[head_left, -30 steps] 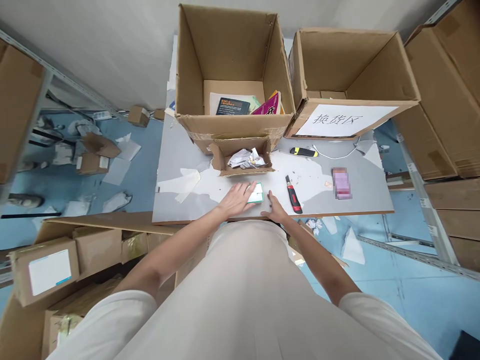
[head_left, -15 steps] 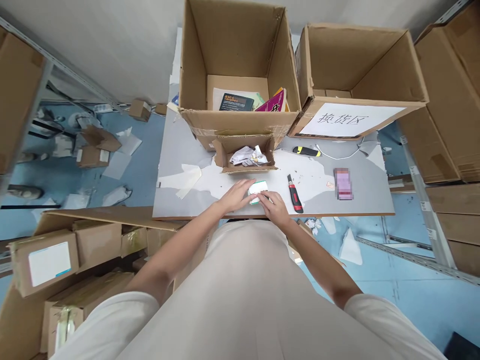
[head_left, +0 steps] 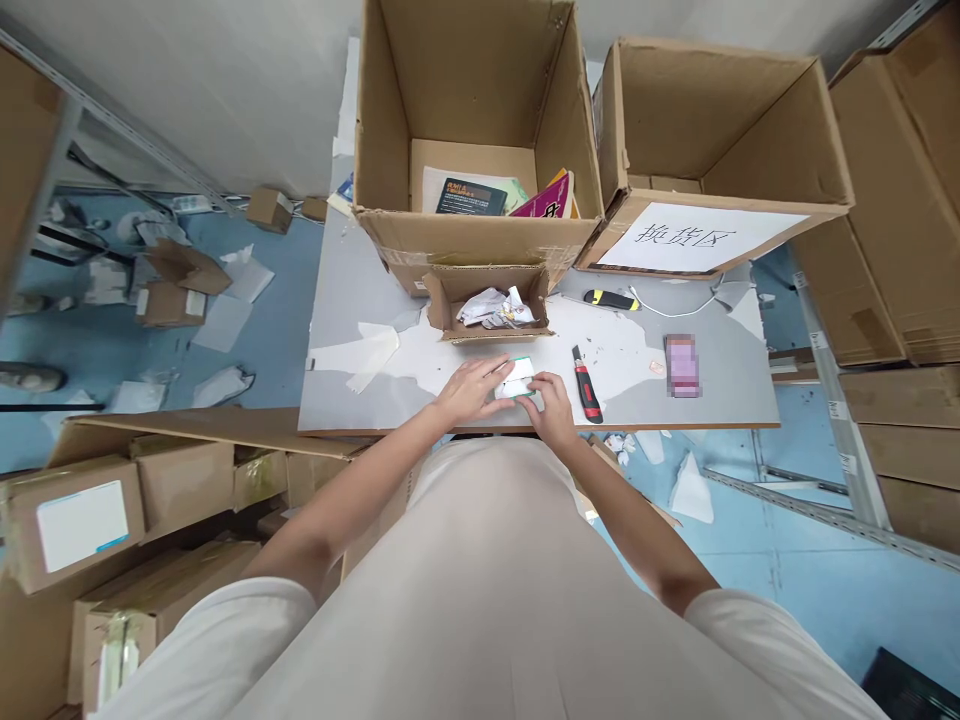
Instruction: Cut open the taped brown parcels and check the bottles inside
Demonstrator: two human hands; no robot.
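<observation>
White-and-green box [head_left: 517,372]: small, near the front edge of the table [head_left: 337,395], between our hands.
Left hand [head_left: 472,388]: we hold the box's left side with fingers and thumb.
Right hand [head_left: 553,408]: we pinch the near right corner.
Feel: we guess light and a bit stiff, like thin card; it may dent if squeezed, and its smooth top may slip.
Best hold: both sides, gently.
Red-and-black cutter [head_left: 587,388]: just right of our right hand.
Small carton [head_left: 491,279]: beyond the box, with crumpled paper [head_left: 495,308] inside.
</observation>
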